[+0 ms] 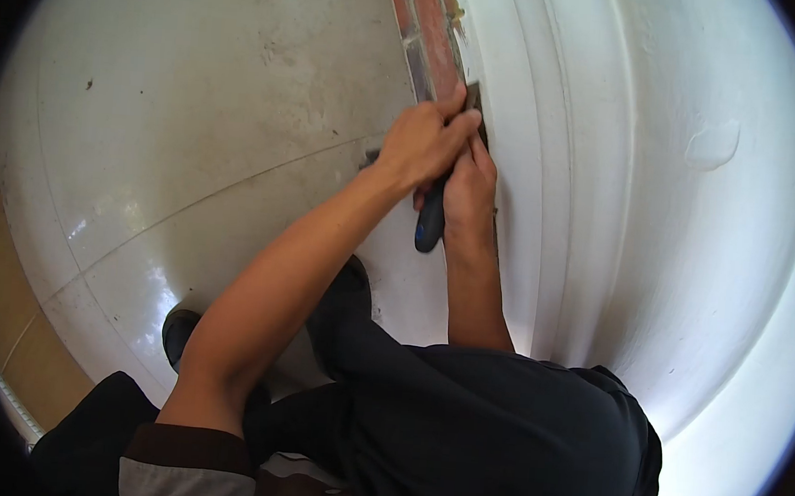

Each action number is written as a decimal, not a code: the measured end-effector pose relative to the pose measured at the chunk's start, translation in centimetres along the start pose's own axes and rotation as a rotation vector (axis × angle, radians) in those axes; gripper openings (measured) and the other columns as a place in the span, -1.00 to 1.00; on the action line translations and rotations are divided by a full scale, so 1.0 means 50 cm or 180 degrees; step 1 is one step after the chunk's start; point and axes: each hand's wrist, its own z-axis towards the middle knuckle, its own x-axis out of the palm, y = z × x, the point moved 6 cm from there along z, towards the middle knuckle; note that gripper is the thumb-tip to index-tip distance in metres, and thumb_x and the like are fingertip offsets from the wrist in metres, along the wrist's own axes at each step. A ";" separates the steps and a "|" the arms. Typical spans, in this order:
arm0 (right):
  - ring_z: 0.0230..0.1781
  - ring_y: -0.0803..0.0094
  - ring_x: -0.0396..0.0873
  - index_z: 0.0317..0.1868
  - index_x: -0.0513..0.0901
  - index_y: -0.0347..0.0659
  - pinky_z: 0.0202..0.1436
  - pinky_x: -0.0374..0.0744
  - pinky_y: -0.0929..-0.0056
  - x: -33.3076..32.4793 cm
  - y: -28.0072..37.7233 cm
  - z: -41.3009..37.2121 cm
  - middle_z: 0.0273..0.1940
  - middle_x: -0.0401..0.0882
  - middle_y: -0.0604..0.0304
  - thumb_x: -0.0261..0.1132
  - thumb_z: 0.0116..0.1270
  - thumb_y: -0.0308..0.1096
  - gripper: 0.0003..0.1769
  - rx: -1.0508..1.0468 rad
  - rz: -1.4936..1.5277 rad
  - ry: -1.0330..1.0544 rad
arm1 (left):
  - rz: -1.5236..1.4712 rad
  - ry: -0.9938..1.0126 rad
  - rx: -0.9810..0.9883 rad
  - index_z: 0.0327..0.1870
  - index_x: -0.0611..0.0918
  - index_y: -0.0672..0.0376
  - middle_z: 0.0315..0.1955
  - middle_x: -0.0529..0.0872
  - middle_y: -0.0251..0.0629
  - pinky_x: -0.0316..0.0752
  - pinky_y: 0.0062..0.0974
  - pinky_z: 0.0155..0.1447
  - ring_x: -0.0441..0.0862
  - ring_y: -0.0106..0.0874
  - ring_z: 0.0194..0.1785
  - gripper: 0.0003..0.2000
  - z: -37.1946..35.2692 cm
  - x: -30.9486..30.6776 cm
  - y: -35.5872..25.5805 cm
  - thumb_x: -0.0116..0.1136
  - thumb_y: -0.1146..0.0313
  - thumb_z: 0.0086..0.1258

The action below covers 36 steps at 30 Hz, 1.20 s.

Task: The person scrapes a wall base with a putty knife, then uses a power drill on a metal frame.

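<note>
A view from above is given of a crouching person working low against a white moulded door frame (606,170). Both hands are brought together at the foot of the frame, where it meets a narrow strip of red tiles (423,19).

A tool (429,224) with a dark blue-black handle is held there, its handle end pointing back towards the person and its working end pushed into the joint between frame and tiles. The working end is hidden by the hands, so its shape cannot be told.

The right hand (472,190) is wrapped around the handle, fingers closed tight. The left hand (420,144) is curled over the front of the tool, fingers pressed together and bearing down near the joint.

The tool is judged to be light, stiff and hard, with a smooth handle that could slip in a loose grip. It is best taken by the thick handle, with the second hand kept on the shank behind the tip.

A pale, scuffed, glossy floor (196,96) is seen to the left. Dark trousers (496,421) fill the lower middle, and a black shoe (180,330) shows beneath the left forearm.
</note>
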 end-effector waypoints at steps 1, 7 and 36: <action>-0.66 0.50 0.49 0.34 0.48 -0.30 -0.66 0.50 0.49 -0.005 -0.003 -0.011 -0.32 0.61 0.12 -0.06 0.67 -0.18 -0.54 -0.0128 0.0110 -0.0079 | 0.0200 -0.0156 0.0250 0.39 0.50 0.19 -0.23 0.74 0.23 0.55 -0.13 0.10 0.70 0.13 -0.08 -0.40 -0.004 0.007 0.010 0.00 -0.02 0.45; -0.71 0.51 0.46 0.24 0.52 -0.32 -0.69 0.49 0.50 0.002 0.004 0.000 -0.47 0.54 0.16 -0.09 0.68 -0.19 -0.57 0.0075 0.0036 -0.0118 | 0.0154 -0.0128 0.0200 0.43 0.46 0.21 -0.13 0.73 0.27 0.53 -0.30 0.18 0.74 -0.03 0.01 -0.42 0.005 -0.004 -0.005 0.06 0.04 0.49; -0.72 0.46 0.47 0.28 0.52 -0.29 -0.74 0.47 0.44 -0.045 -0.023 -0.041 -0.46 0.54 0.17 -0.06 0.67 -0.15 -0.55 0.0168 0.0389 -0.0050 | 0.0398 -0.0555 0.0323 0.35 0.55 0.20 -0.34 0.72 0.23 0.55 -0.16 0.09 0.72 0.10 -0.13 -0.42 -0.041 0.053 0.024 -0.02 -0.02 0.46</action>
